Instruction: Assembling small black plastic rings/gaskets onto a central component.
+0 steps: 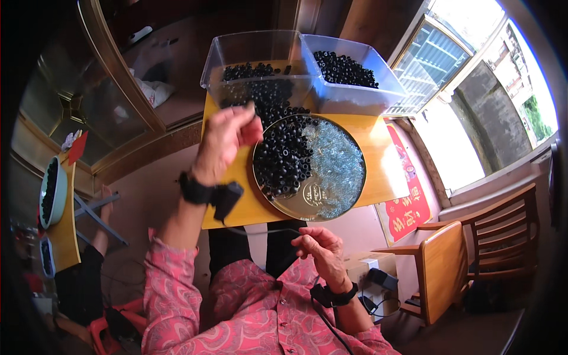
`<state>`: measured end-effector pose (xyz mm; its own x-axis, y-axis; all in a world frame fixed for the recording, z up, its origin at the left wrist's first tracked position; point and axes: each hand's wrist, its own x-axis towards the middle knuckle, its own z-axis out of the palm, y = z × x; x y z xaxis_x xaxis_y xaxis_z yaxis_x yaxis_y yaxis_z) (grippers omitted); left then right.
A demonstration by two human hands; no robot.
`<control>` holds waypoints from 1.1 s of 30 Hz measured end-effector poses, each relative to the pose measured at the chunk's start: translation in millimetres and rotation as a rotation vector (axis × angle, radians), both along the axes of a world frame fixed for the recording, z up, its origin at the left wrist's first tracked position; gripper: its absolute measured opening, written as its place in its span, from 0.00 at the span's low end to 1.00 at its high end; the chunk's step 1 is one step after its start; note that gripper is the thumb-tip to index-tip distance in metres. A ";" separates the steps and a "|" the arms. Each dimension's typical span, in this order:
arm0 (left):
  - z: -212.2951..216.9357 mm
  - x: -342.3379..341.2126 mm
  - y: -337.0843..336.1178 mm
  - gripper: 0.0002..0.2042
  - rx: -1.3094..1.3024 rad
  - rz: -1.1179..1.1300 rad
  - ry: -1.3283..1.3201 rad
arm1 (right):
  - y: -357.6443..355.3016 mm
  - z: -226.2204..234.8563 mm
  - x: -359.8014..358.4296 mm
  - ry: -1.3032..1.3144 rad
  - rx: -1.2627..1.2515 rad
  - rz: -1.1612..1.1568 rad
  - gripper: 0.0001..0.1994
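Tabletop round tray [296,208] holds black beads [284,157]; left hand [228,139] grip pinched together.

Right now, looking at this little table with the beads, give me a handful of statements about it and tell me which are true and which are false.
1. The round metal tray holds black beads and clear bluish beads. True.
2. The left hand rests flat on the person's lap. False: it is raised over the tray's left edge, fingers pinched together.
3. Two clear plastic bins at the far edge of the table both hold black beads. True.
4. The right hand is inside a bin. False: it is near the person's body, below the table edge, pinching a thin thread.
5. The wooden chair stands to the person's left. False: it is on the right.
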<state>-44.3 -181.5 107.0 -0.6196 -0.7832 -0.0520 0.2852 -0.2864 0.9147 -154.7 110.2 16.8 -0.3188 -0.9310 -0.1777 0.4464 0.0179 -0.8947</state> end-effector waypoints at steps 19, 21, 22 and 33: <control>-45.8 32.2 28.9 0.09 0.057 0.293 -0.105 | 14.7 -12.9 -8.6 -0.017 0.096 -0.156 0.11; -67.0 39.9 47.5 0.09 0.062 0.306 -0.153 | 14.7 -17.1 -7.8 -0.021 0.111 -0.163 0.11; -76.5 40.2 56.7 0.10 0.038 0.318 -0.173 | 14.1 -19.5 -8.2 -0.025 0.110 -0.173 0.11; -104.3 23.5 113.2 0.05 -0.658 0.351 -0.523 | 5.4 -16.8 -11.0 -0.016 0.137 -0.159 0.12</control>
<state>-20.8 -68.3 2.7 -0.3633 -0.8934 0.2644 -0.2396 0.3638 0.9001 -165.7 115.6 -0.1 -0.4557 -0.8360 -0.3055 0.4676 0.0672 -0.8814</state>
